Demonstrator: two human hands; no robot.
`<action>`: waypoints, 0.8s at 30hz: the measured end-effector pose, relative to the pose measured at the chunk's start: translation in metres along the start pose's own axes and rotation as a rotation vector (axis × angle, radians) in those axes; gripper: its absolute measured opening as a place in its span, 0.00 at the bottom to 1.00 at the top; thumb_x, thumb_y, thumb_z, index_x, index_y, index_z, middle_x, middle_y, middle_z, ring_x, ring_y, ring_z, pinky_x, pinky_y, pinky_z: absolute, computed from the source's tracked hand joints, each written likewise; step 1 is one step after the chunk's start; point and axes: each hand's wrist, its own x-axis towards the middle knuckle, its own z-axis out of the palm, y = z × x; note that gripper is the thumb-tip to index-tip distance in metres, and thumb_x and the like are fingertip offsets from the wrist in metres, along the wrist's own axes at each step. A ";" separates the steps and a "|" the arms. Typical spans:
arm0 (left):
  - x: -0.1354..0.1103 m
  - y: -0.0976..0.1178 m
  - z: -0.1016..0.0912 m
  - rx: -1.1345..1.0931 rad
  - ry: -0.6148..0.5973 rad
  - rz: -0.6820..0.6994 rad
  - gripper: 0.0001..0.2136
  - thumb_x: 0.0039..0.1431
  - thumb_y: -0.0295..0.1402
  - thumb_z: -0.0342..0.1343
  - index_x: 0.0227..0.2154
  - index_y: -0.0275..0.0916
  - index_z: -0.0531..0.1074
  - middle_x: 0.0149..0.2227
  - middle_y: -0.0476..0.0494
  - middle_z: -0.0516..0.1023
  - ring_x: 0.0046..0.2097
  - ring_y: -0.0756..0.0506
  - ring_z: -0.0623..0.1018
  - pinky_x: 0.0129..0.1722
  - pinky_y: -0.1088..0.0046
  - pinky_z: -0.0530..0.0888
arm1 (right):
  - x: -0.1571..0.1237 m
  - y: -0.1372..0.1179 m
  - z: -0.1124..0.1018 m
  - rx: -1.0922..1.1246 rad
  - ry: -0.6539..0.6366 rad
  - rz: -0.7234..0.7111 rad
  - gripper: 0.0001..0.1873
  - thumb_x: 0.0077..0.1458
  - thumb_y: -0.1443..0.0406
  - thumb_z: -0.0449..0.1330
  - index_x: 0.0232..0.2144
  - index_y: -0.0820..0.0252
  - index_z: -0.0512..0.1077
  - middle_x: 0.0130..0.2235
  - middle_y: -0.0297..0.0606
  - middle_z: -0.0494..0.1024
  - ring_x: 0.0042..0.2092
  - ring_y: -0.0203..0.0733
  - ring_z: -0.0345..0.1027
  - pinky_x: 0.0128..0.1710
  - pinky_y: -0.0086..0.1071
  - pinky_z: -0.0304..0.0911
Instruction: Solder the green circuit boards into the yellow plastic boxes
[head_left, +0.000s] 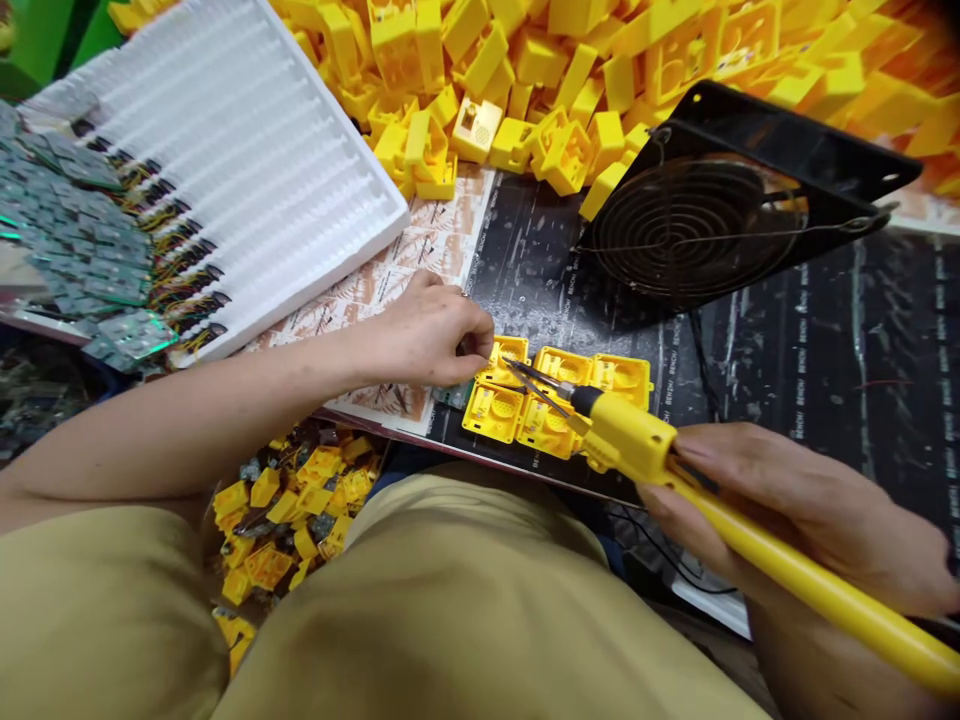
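My right hand (795,500) is wrapped round a yellow soldering iron (630,435) with a black collar and a thin metal guide beside its tip. The tip reaches into the upper left of several small open yellow plastic cases (495,410), which sit in two rows near the table's front edge. At that same case's left edge, my left hand (442,330) has thumb and fingertips pinched together; what is between them, if anything, is hidden. Part of a green circuit board (454,396) shows below the left fingers.
A black fan (675,230) stands right of centre, behind the cases. Loose yellow cases (570,155) are heaped along the back. On the left lies a white foam tray (300,160) bearing wired circuit boards (82,220). More yellow pieces (285,500) lie below the table edge.
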 end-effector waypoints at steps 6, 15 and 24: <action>0.003 0.007 -0.002 0.031 -0.029 -0.031 0.04 0.51 0.29 0.57 0.26 0.39 0.77 0.30 0.49 0.82 0.34 0.48 0.79 0.42 0.71 0.69 | 0.003 0.018 -0.004 -0.078 -0.102 -0.062 0.03 0.64 0.65 0.61 0.36 0.56 0.70 0.29 0.34 0.77 0.30 0.33 0.73 0.29 0.25 0.73; 0.010 0.018 -0.007 0.141 -0.109 -0.085 0.05 0.51 0.28 0.58 0.26 0.39 0.78 0.32 0.47 0.82 0.36 0.46 0.79 0.40 0.70 0.70 | 0.008 0.019 -0.012 -0.085 -0.235 -0.093 0.04 0.63 0.66 0.63 0.35 0.57 0.71 0.32 0.35 0.78 0.35 0.33 0.75 0.37 0.26 0.73; 0.014 0.021 -0.012 0.185 -0.179 -0.076 0.06 0.52 0.28 0.57 0.28 0.38 0.79 0.34 0.47 0.82 0.37 0.47 0.77 0.35 0.73 0.66 | 0.020 0.015 -0.007 -0.134 -0.186 -0.148 0.07 0.65 0.62 0.61 0.33 0.56 0.70 0.29 0.35 0.78 0.33 0.31 0.75 0.38 0.25 0.73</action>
